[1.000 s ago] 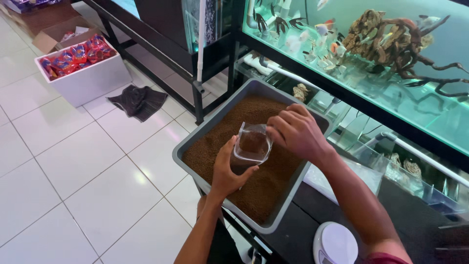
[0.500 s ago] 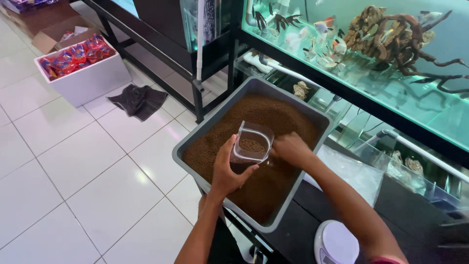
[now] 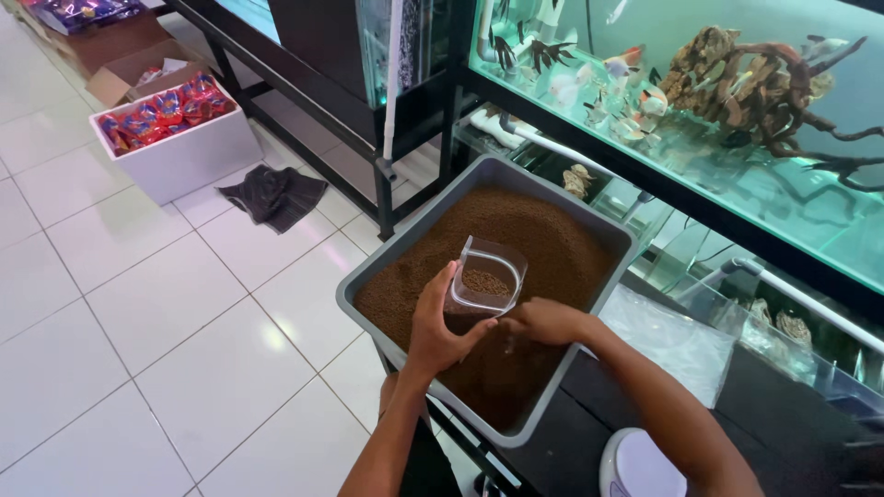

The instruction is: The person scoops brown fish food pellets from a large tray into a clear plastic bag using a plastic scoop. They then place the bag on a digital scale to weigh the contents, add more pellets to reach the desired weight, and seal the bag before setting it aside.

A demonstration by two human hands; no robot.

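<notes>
A grey rectangular tub [image 3: 603,230] full of fine brown granules [image 3: 543,230] rests on a dark counter. My left hand [image 3: 440,322] holds a clear plastic container [image 3: 486,281] upright over the tub; it has some brown granules in it. My right hand [image 3: 543,322] lies low on the granules just right of the container, fingers curled, knuckles up. What is in its palm is hidden.
A lit aquarium [image 3: 727,101] with driftwood and fish stands behind the tub. A clear plastic bag [image 3: 668,340] and a round white scale [image 3: 635,465] lie on the counter. On the tiled floor are a white box of red packets [image 3: 170,129] and a dark cloth [image 3: 274,195].
My right hand has dropped from the container's rim down to the granules beside it. The left hand and the container have stayed almost still.
</notes>
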